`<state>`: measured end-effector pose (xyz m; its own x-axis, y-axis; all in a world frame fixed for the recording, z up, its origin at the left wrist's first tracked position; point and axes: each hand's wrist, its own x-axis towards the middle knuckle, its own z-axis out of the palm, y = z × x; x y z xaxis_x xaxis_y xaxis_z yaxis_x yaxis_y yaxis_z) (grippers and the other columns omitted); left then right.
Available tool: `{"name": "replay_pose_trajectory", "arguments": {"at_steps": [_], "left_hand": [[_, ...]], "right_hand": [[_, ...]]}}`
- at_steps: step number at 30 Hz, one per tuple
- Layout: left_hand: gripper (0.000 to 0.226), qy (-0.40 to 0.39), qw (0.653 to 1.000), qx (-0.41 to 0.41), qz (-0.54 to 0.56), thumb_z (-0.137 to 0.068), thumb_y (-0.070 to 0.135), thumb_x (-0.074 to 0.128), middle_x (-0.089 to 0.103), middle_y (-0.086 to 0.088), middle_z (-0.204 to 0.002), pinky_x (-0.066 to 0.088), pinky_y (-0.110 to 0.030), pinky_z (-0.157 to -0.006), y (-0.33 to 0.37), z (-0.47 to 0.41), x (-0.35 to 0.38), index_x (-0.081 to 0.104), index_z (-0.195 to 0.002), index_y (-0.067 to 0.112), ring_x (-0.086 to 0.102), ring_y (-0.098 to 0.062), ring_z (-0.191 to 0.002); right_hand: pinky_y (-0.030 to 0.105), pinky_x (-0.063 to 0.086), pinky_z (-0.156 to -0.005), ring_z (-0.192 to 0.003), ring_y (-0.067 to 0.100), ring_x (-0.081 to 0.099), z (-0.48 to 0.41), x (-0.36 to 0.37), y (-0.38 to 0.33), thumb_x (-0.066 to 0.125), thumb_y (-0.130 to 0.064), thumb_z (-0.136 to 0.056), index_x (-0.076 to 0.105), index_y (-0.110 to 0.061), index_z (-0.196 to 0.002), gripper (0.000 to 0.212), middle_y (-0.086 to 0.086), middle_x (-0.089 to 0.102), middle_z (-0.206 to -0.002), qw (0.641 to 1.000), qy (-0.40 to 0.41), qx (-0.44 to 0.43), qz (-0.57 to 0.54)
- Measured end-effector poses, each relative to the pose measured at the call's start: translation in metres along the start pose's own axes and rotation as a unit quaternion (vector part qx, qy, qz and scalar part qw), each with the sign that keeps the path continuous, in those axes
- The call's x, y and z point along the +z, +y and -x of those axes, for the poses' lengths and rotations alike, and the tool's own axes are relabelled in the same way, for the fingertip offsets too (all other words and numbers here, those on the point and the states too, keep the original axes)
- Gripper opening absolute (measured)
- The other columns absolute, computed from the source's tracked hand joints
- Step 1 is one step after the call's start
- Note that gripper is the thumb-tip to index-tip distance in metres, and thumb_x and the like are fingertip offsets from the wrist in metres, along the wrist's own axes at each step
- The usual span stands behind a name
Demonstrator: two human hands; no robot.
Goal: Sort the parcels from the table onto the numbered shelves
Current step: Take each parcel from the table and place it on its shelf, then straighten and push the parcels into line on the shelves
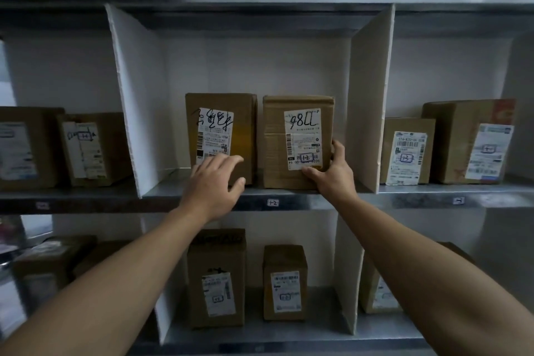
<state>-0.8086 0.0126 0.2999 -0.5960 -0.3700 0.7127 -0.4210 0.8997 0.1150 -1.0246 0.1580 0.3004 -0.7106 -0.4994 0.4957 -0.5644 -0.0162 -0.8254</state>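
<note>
Grey metal shelf tagged 1-2, mid-frame; your right hand grips the right box, labelled 1-2 and 98LL; your left hand, fingers spread loose, at the left box

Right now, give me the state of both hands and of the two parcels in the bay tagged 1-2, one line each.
Left parcel, upright on the shelf, label facing out.
Right parcel, upright beside it, label upside down, held.
Right hand, grips the right parcel's lower right corner.
Left hand, open, fingers spread in front of the left parcel; contact unclear.
</note>
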Motion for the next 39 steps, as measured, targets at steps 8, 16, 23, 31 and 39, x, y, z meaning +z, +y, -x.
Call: {"name": "replay_pose_trajectory", "arguments": {"at_steps": [8, 16, 23, 31, 39], "left_hand": [[0.046, -0.039, 0.997, -0.036, -0.057, -0.095, 0.044, 0.045, 0.048, 0.004, -0.135, 0.033, -0.041, -0.104, 0.003, 0.004, 0.005, 0.041, -0.139, 0.028, 0.040, -0.017, -0.127], [0.048, -0.041, 0.995, -0.048, -0.079, -0.096, 0.042, 0.047, 0.047, 0.003, -0.138, 0.034, -0.039, -0.101, 0.002, 0.026, 0.004, 0.042, -0.141, 0.025, 0.042, -0.018, -0.126], [0.048, -0.020, 0.995, -0.054, -0.084, -0.091, 0.044, 0.045, 0.057, -0.002, -0.126, 0.039, -0.042, -0.093, -0.024, 0.059, -0.009, 0.051, -0.133, 0.021, 0.050, -0.025, -0.115], [0.042, -0.020, 0.990, -0.103, -0.095, -0.094, 0.040, 0.052, 0.055, 0.001, -0.128, 0.037, -0.042, -0.096, -0.080, 0.111, -0.057, 0.049, -0.133, 0.024, 0.047, -0.022, -0.117], [0.047, -0.049, 0.968, -0.176, -0.171, -0.096, 0.042, 0.048, 0.048, 0.001, -0.139, 0.036, -0.041, -0.105, -0.170, 0.170, -0.146, 0.043, -0.140, 0.027, 0.042, -0.020, -0.127]], "right_hand": [[0.053, 0.047, -0.106, -0.128, 0.028, 0.052, -0.006, 0.010, 0.003, 0.076, -0.027, -0.087, 0.023, -0.031, -0.151, 0.083, 0.005, 0.053, -0.137, 0.999, 0.022, 0.000, 0.043], [0.051, 0.040, -0.111, -0.136, 0.025, 0.042, 0.007, 0.006, 0.005, 0.074, -0.031, -0.089, 0.024, -0.032, -0.152, 0.081, 0.007, 0.042, -0.147, 0.999, 0.044, -0.006, 0.004], [0.035, 0.030, -0.113, -0.139, 0.020, 0.033, 0.065, 0.025, 0.014, 0.064, -0.025, -0.096, 0.044, -0.022, -0.145, 0.053, 0.005, 0.041, -0.149, 0.979, 0.040, -0.158, 0.125], [0.045, 0.049, -0.089, -0.113, 0.027, 0.055, 0.109, 0.109, -0.031, 0.053, -0.038, -0.098, 0.061, -0.017, -0.119, 0.031, 0.005, 0.060, -0.120, 0.881, -0.098, -0.341, 0.313], [0.046, 0.040, -0.104, -0.128, 0.028, 0.049, 0.156, 0.226, -0.117, 0.044, -0.050, -0.100, 0.047, -0.026, -0.138, 0.045, 0.004, 0.051, -0.138, 0.840, -0.235, -0.336, 0.356]]}}
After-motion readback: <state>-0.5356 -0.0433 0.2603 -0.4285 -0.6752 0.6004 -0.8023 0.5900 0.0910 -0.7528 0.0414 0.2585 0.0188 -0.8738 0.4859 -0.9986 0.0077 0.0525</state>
